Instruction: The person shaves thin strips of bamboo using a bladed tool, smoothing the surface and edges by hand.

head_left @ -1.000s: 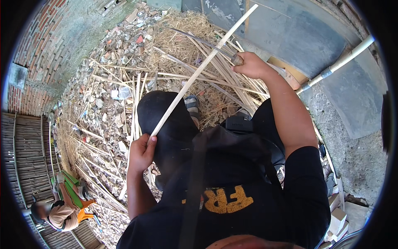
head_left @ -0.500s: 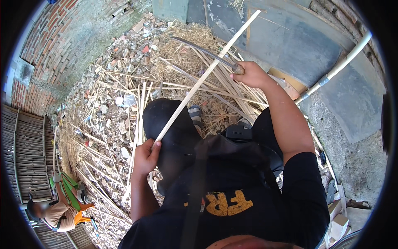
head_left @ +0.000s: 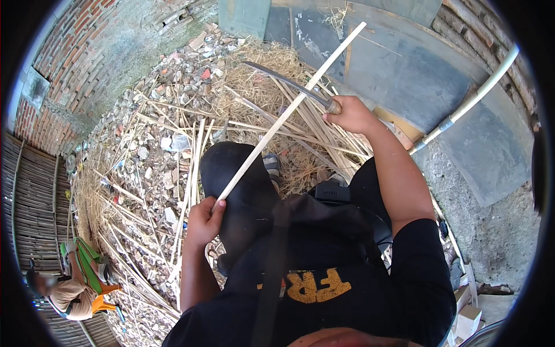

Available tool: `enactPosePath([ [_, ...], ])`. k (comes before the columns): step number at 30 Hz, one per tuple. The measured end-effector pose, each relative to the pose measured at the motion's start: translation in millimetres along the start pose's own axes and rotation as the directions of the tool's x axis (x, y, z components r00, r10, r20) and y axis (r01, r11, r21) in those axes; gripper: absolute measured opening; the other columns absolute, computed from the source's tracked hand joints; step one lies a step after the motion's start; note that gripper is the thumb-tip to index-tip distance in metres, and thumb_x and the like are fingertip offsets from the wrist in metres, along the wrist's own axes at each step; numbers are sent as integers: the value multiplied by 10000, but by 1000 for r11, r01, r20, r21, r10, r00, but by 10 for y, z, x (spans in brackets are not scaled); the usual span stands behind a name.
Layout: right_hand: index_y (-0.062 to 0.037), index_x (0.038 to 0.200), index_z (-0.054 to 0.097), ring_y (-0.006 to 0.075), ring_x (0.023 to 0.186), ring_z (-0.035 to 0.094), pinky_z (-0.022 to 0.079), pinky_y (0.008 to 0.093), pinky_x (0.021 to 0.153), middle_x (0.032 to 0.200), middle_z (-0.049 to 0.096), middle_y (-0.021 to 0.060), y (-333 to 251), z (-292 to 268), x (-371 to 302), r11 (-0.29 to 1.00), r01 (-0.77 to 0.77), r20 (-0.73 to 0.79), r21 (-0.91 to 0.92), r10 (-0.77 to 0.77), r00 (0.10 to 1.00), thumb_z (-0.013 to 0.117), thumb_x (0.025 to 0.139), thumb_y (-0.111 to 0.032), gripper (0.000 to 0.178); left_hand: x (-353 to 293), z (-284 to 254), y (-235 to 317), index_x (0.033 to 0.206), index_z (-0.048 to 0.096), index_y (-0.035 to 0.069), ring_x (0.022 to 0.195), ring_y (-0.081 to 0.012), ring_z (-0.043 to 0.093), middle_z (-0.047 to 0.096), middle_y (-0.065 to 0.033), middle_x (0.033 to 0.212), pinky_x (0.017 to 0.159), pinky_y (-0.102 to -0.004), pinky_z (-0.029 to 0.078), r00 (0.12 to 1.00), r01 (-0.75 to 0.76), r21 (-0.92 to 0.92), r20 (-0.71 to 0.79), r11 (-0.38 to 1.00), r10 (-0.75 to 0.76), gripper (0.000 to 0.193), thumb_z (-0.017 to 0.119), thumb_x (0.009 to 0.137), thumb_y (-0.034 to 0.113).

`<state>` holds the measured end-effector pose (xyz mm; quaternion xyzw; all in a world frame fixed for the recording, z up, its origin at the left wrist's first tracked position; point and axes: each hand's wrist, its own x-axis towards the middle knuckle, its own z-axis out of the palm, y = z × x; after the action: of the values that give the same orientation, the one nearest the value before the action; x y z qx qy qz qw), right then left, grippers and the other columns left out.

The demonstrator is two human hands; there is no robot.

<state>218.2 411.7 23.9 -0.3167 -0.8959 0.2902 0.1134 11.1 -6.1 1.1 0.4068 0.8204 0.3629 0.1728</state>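
Observation:
My left hand (head_left: 206,221) is closed round the near end of a long pale bamboo strip (head_left: 267,139), thumb on top. The strip slants up and away to the right, passing above my dark-clad left knee (head_left: 226,168). In my right hand (head_left: 352,114) is the wooden handle of a machete (head_left: 277,76), its long, slightly curved blade pointing to the far left. Blade and strip cross a short way left of the handle. The strip appears to lie over the blade there, hiding a bit of it; whether they touch I cannot tell.
Cut strips (head_left: 315,124), dry straw shavings (head_left: 254,87) and rubble (head_left: 173,141) cover the ground. Grey sheets (head_left: 399,69) and a pale pole (head_left: 480,92) are at the right, a brick wall (head_left: 75,63) at the left. Another person (head_left: 72,295) sits at the lower left.
The whole view has shifted slightly. Strip, machete and both hands keep nearly the same places relative to each other, with both grips unchanged.

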Motion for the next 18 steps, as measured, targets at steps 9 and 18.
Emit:
enactPosePath([
  [9,-41,1192,693,370,899,683,524,430,835,907,703,223,-52,3,-28,1000,23,22,-13,-23,1000,752,849,-365,475,-2,-3,-58,677,500,39,548,-98,367,414,-21,537,488,-337,318,1000,20,-39,4,999,-20,443,657,1010,285],
  [18,-25,1107,704,329,797,661,517,413,785,850,689,207,-55,-32,-49,995,87,-76,52,-83,994,772,857,-337,405,45,15,-65,693,523,65,588,-36,376,447,70,598,494,-281,299,993,102,-128,76,987,-92,392,726,973,250],
])
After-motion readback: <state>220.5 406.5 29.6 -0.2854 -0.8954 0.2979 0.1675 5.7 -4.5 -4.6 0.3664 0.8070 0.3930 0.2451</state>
